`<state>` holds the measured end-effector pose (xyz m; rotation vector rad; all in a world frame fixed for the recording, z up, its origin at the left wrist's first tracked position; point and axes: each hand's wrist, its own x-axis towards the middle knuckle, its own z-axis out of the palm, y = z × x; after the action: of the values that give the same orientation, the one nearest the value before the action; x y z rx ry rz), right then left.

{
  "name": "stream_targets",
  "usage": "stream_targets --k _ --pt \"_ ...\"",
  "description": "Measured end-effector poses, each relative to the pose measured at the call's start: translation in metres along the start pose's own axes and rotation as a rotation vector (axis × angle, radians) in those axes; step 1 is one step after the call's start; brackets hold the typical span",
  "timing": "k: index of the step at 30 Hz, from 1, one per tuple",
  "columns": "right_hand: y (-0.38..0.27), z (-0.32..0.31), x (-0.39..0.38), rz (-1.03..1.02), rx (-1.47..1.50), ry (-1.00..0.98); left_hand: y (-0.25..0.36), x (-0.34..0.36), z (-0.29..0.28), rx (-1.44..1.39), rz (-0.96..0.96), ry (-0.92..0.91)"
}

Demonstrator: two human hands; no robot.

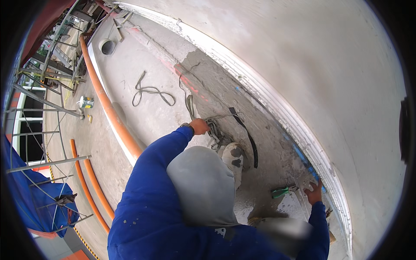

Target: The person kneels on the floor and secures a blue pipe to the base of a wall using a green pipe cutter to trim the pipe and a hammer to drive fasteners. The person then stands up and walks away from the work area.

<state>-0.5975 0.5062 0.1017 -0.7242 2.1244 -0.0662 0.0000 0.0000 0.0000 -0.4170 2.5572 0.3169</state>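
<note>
My left hand (200,126), in a blue sleeve with a wristwatch, is closed on a tangled grey strap (219,135) just above my bent knee (195,177). A loose black strap (247,134) lies to its right, and a looped cord (151,91) lies farther forward. At lower right, my right hand (315,193) rests with fingers apart and curved against the blue-marked strip (303,158) at the base of a curved white ledge (264,99). A green-handled tool (281,191) lies just left of it.
A curved wall (355,86) fills the right. Orange pipes (97,82) run along the left, beside a bucket (86,102) and metal scaffolding (52,112) with blue sheeting (34,199). A round opening (107,46) shows toward the far end of the concrete floor (130,65).
</note>
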Motion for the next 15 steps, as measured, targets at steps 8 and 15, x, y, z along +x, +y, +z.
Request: stream_targets --k 8,15 --pt "0.000 0.003 -0.004 -0.017 0.121 0.079 0.027 0.002 -0.021 -0.648 -0.092 -0.236" --pt "-0.004 0.008 0.000 -0.032 0.179 0.053 0.062 -0.022 -0.017 -1.144 0.112 -0.491"
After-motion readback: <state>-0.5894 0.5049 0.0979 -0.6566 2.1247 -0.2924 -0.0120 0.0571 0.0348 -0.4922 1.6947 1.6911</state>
